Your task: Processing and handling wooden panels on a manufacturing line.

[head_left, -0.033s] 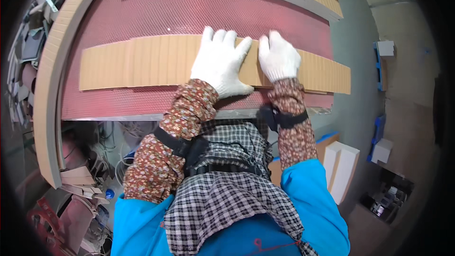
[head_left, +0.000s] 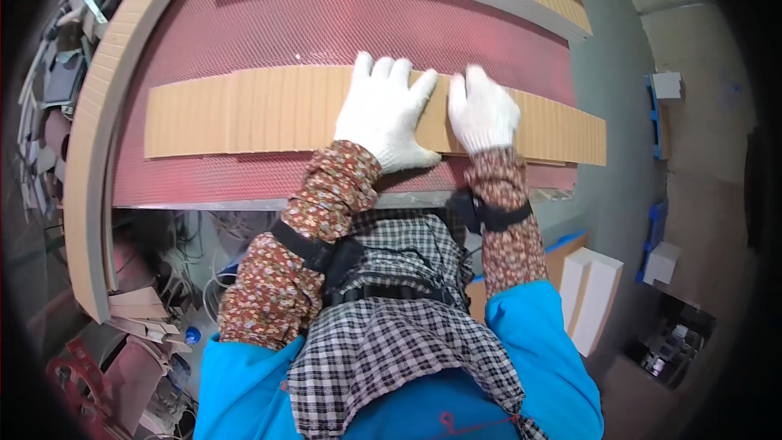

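1. while i lean over the worktop (head_left: 244, 187), my left hand (head_left: 383, 114) lies flat, its grip spread, on the long tan strip (head_left: 244, 110).
2. my right hand (head_left: 482, 110) presses flat just beside it, fingers together, on the same strip.
3. that strip lies across the red mesh surface (head_left: 326, 24).
4. white blocks (head_left: 590, 293) stand by my right elbow.

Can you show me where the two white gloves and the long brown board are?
left hand (head_left: 384, 110), head view, back of the white glove.
right hand (head_left: 483, 112), head view, back of the white glove.
long brown board (head_left: 244, 110), head view, bare ribbed top, left part.
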Motion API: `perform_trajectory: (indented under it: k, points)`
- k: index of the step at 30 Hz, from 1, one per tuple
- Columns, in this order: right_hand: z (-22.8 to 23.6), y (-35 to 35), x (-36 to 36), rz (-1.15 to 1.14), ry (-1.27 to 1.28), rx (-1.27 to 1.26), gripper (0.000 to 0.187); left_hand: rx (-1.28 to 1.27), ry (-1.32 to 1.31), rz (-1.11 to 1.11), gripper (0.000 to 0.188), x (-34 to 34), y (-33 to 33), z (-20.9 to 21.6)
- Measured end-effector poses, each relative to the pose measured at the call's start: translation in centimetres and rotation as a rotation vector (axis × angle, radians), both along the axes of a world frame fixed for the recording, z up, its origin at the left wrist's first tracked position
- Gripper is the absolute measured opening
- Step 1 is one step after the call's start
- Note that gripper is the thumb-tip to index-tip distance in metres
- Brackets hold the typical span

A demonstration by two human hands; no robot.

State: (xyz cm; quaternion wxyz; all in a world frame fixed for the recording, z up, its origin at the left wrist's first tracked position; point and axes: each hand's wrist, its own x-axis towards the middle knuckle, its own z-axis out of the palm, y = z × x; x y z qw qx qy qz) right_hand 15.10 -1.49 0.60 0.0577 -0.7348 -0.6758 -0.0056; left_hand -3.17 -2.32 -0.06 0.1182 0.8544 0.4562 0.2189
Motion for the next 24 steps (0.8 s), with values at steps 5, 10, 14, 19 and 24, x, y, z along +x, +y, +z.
perform_trajectory:
  k: [5, 10, 14, 19, 24]
  points:
    - [-0.3, -8.4, 0.1, 0.082, 0.091, 0.177, 0.019, -0.019, 0.003, -0.007, 0.096, 0.3, -0.2, 0.8]
    - [-0.7, -13.1, 0.4, 0.069, 0.133, 0.015, 0.022, -0.015, 0.076, -0.015, 0.108, -0.1, -0.1, 1.2]
    - [-1.9, -13.9, 1.5, 0.011, 0.172, 0.053, 0.024, -0.003, 0.101, -0.023, 0.109, 0.3, -0.2, 1.9]
    - [-4.4, -14.0, 3.7, 0.004, 0.342, 0.176, 0.025, -0.034, 0.193, -0.040, 0.109, 0.6, -0.5, 2.1]
    - [-5.8, -14.0, 4.7, 0.049, 0.396, 0.212, 0.023, -0.066, 0.350, 0.022, 0.115, -1.1, -0.5, 1.2]
